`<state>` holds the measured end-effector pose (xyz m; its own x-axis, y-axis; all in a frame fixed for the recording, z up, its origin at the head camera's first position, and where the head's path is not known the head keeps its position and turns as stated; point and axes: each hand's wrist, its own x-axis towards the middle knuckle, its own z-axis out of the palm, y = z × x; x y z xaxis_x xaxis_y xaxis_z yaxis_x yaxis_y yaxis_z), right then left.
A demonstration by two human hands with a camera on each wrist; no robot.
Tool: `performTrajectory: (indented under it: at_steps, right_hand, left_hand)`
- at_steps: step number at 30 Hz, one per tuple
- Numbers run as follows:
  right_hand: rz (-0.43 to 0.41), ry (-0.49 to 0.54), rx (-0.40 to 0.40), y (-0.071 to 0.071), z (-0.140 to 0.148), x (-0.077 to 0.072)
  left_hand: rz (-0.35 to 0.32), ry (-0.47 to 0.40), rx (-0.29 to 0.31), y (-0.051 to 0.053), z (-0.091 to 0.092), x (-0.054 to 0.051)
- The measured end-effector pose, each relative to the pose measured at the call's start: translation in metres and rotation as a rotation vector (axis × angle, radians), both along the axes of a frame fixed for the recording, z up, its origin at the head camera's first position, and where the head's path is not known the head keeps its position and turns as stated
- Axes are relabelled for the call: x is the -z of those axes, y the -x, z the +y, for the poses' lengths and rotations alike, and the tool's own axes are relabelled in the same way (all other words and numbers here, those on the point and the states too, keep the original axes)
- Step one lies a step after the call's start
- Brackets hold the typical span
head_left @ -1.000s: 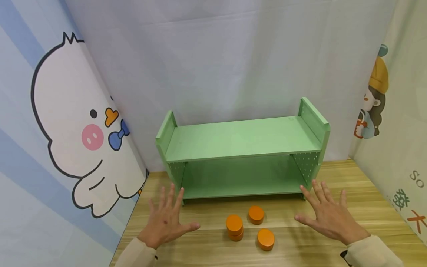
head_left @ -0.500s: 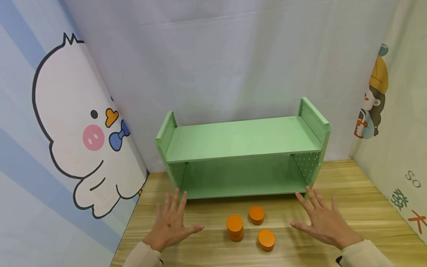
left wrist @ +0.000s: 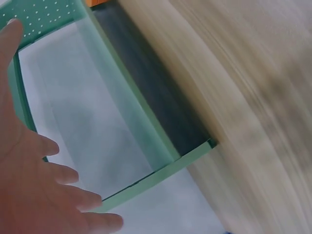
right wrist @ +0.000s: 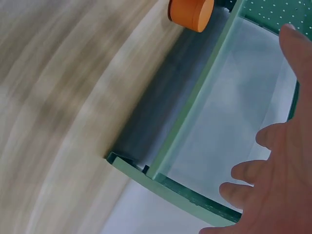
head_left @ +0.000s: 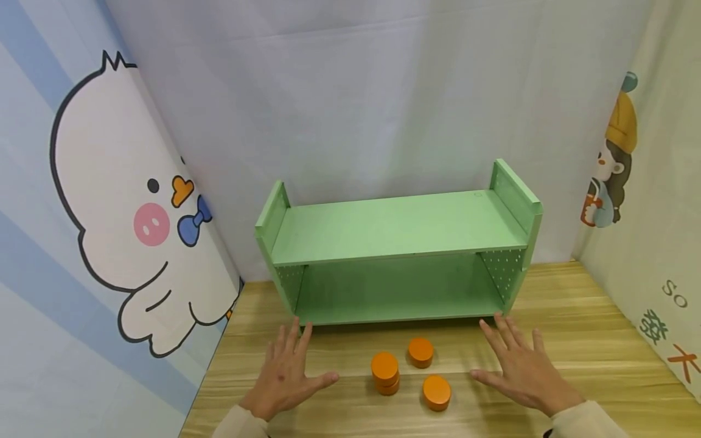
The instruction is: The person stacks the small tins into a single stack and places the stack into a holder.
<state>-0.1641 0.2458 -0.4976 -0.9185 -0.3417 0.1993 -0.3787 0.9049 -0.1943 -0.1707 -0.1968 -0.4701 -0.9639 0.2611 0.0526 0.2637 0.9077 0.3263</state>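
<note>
In the head view my left hand is spread with its palm down, left of two stacked orange discs. My right hand, its fingers also apart, is to the right of a single orange disc. Another orange disc lies a little farther back. Neither hand holds anything. The left wrist view has my left hand at the left edge, fingers spread; the right wrist view has my right hand at the right edge and an orange disc at the top.
A green two-level shelf stands on the wooden table behind the discs, with nothing on either level. Grey cloth hangs behind it. Printed cloths stand on both sides, a white bird figure on the left one.
Both hands have moved inward, the left one to the right and the right one to the left, and slightly toward the near edge. The discs and shelf have stayed in place.
</note>
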Motion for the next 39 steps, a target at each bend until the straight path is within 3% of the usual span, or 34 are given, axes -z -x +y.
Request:
performTrajectory:
  at_steps: [5,18,33,39]
  right_hand:
    - [0.032,-0.010,-0.014,0.001,-0.005,0.006]
    - [-0.011,0.062,-0.031,0.002,-0.012,0.021]
    - [0.029,0.103,-0.120,0.001,-0.024,0.042]
    - [0.012,0.129,-0.132,0.000,-0.031,0.048]
  left_hand:
    - [-0.016,-0.035,0.021,0.001,0.004,0.005]
    - [-0.035,-0.145,0.037,-0.001,0.011,0.019]
    - [-0.067,-0.240,0.091,0.003,0.032,0.035]
    - [-0.033,-0.245,0.095,0.003,0.040,0.042]
